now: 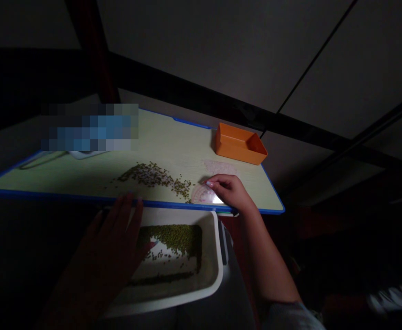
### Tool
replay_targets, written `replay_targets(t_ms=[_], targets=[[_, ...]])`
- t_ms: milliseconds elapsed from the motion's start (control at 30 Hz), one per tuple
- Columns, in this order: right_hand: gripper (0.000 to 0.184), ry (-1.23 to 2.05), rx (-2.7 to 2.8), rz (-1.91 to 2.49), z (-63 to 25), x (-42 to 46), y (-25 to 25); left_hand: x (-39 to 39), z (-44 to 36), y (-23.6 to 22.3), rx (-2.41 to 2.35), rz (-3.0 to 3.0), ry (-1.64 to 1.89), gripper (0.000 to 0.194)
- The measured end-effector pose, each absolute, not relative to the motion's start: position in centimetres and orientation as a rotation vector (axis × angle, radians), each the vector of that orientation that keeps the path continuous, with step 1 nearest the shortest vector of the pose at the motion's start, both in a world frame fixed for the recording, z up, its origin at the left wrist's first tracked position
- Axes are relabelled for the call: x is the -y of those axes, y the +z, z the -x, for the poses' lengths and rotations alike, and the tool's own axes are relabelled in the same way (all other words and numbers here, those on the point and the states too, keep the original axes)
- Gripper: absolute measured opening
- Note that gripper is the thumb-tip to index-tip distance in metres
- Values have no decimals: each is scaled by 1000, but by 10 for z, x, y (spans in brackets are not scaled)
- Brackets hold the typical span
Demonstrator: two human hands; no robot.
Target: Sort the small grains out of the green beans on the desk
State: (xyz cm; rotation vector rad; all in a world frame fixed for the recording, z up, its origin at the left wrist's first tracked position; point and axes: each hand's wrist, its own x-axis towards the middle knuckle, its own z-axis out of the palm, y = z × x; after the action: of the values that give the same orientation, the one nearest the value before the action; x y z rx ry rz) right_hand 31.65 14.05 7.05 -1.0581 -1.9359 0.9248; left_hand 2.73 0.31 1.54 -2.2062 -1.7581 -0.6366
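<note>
Head camera caught the left hand (118,240), fingers loosely spread, over a white tub (218,259) holding green grains (182,236); the right hand (231,190) curled its fingers above the table (166,137), near a scattered pile (148,175), pinching what I couldn't tell, an orange box (235,154) beyond

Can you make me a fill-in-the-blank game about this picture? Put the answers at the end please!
1. The open box on the table is coloured ____.
2. The rim around the pale tabletop is coloured ____.
3. The many small grains inside the white tub look ____ in colour.
4. The hand nearer the box is the person's ____ one.

Missing words: orange; blue; green; right.
</note>
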Motion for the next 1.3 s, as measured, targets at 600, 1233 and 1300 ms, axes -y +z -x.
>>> replay_targets(t_ms=[600, 1233, 1300], targets=[[23, 898, 1877, 1085, -313, -139, 72, -2, -26, 19, 1738, 2217, -613, 87], [19, 972, 1936, 1030, -315, -138, 73, -2, -27, 17, 1732, 2207, -637, 88], [19, 983, 1910, 1023, -315, -139, 73, -3, -27, 17, 1724, 2200, -648, 87]])
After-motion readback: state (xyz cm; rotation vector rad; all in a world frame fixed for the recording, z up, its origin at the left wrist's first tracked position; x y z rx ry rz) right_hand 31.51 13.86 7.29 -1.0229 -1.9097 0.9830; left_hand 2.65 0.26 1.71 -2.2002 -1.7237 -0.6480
